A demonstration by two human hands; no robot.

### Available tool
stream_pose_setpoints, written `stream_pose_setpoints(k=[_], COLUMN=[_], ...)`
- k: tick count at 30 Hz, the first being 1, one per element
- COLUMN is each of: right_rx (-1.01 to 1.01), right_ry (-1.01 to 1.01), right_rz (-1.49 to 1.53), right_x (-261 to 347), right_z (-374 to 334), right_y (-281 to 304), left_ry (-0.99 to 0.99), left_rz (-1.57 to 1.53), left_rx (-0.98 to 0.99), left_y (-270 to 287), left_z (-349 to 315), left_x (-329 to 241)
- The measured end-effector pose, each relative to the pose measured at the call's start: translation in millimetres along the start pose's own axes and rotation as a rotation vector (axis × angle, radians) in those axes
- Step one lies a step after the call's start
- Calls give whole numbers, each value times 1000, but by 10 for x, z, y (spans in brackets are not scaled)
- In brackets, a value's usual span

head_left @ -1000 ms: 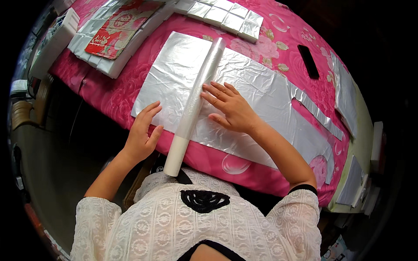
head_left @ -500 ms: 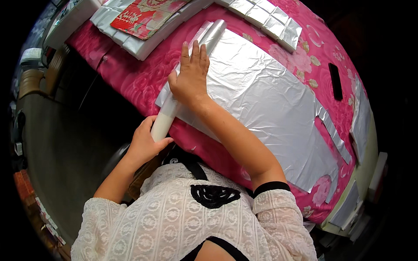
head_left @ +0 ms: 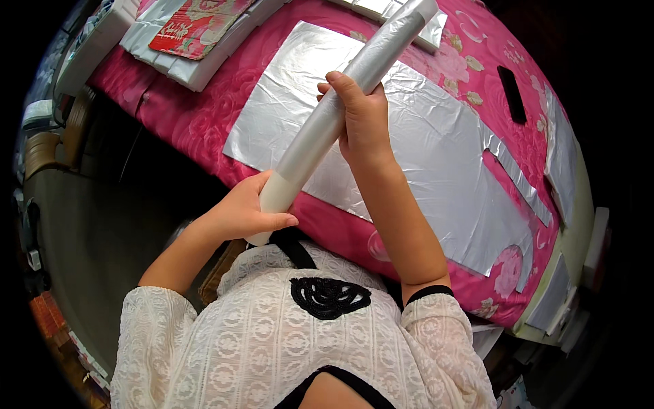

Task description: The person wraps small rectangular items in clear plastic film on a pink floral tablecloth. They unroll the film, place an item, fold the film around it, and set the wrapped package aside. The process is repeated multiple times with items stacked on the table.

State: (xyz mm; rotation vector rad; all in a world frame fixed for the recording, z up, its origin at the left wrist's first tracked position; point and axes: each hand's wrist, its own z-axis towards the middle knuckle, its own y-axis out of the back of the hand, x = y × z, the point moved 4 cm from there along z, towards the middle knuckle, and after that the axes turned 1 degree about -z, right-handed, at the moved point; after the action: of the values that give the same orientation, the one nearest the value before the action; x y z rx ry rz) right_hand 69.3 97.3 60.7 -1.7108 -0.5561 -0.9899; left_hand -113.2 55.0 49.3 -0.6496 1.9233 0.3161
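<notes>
A long roll of silver film on a pale tube (head_left: 310,146) slants across the view, raised over the table. My left hand (head_left: 248,208) is wrapped round the bare lower end of the tube. Farther up, my right hand (head_left: 366,119) grips the film-covered part, its thumb lying on top. Beneath the roll a wide, wrinkled silver sheet (head_left: 436,170) lies spread on the pink flowered tablecloth (head_left: 197,123). Strips with a gap between them show at the sheet's right end. The roll and my right forearm hide part of the sheet.
A red patterned card (head_left: 197,27) rests on silver-wrapped packs (head_left: 184,71) at the far left. More silver packs (head_left: 429,34) stand at the back. A black flat object (head_left: 511,94) and folded silver film (head_left: 560,163) lie on the right. A wooden chair (head_left: 51,153) stands left.
The roll has come up off the sheet and moved right, toward me. My right hand has gone from lying flat on it to gripping it. The sheet's left end is now uncovered.
</notes>
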Motion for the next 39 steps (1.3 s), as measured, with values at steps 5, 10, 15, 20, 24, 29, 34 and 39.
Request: stream_pose_setpoints(k=[5,10,15,20,24,29,34,39], right_rx=[130,71,9,-123,-111,-255,-416,-178], right_ry=[36,78,75,15,37,7,133,-184], right_rz=[349,310,313,87,-29,73,-267,-541], right_x=[234,266,222,50,-233,54,601,629], right_z=[-230,-390,-458,-579,-595,-315,-95,-181], right_y=[91,234,386,521,554,1077,1912,1999], left_ry=[60,118,109,68,100,304,476,447], left_rz=[-959,-1146,-1175,-423,-165,-160,-250,-326], left_rx=[572,723,816,301,57,213,336,353], left_y=[-429,-576,-651,-525,-373,-276,-238,-294], left_z=[37,67,142,299,373,150,-113,-140], left_x=[9,151,209,64,275,436,658,853])
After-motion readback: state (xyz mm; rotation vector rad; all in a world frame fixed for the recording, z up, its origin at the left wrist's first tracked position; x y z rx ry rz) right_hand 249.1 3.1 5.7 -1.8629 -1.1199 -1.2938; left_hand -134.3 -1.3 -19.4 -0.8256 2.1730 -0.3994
